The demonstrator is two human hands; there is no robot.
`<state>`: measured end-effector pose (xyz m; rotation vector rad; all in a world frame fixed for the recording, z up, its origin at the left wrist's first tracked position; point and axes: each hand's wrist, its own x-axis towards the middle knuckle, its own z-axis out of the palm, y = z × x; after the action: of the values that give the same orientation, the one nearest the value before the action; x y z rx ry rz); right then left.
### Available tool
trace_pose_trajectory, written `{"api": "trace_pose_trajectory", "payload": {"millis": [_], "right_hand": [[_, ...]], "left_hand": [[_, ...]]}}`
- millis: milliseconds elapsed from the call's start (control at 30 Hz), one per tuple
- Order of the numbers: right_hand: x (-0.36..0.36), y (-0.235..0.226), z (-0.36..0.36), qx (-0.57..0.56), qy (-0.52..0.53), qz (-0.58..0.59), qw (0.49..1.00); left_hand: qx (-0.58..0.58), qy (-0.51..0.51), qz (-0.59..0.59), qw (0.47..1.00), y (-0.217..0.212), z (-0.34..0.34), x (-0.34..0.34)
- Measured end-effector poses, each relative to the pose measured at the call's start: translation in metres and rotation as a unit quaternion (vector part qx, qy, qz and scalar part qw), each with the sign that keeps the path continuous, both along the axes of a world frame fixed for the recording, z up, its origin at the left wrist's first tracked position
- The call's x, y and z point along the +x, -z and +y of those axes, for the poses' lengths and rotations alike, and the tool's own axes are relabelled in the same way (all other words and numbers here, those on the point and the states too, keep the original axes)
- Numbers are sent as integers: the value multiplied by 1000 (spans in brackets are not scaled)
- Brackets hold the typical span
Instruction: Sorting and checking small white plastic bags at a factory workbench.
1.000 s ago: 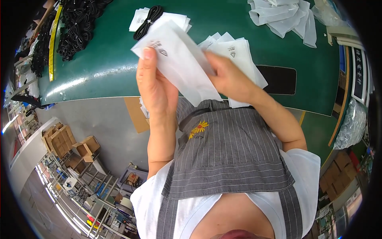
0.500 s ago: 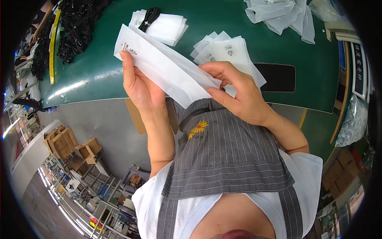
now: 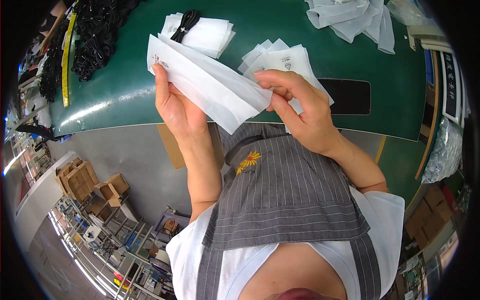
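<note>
A white translucent bag [image 3: 207,82] is held up over the table's near edge, slanting down to the right. My left hand [image 3: 180,107] supports it from beneath, with the thumb pressed on its printed far-left end. At the lower right corner, my right hand [image 3: 305,107] pinches the bag between thumb and fingers. Beyond the bag, a coiled black cable [image 3: 186,26] lies on a stack of white bags [image 3: 212,36]. More printed white bags [image 3: 285,62] lie fanned out behind my right hand.
On the green table [image 3: 125,65], a heap of black cables [image 3: 95,42] lies left beside a yellow strip [image 3: 67,65]. Crumpled white bags [image 3: 357,22] are at the far right. A dark flat rectangle [image 3: 350,97] lies right of my right hand. Cardboard boxes [image 3: 80,182] stand lower left.
My right hand has shifted slightly and now pinches the bag's corner, where its fingers were at the folds before. The bag's right end looks flatter. My left hand has barely moved.
</note>
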<state>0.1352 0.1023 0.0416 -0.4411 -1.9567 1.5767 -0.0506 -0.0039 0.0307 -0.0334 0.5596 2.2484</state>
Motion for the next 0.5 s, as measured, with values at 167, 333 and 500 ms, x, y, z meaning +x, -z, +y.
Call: {"api": "trace_pose_trajectory", "payload": {"millis": [167, 333, 500], "right_hand": [[-6, 1, 0, 41, 18, 11, 999], [-2, 6, 0, 90, 66, -19, 994], [20, 7, 1, 58, 23, -104, 993]], "left_hand": [[-83, -59, 15, 995, -4, 6, 7], [-97, -74, 27, 992, -4, 7, 10], [-91, -72, 46, 992, -8, 6, 17]]}}
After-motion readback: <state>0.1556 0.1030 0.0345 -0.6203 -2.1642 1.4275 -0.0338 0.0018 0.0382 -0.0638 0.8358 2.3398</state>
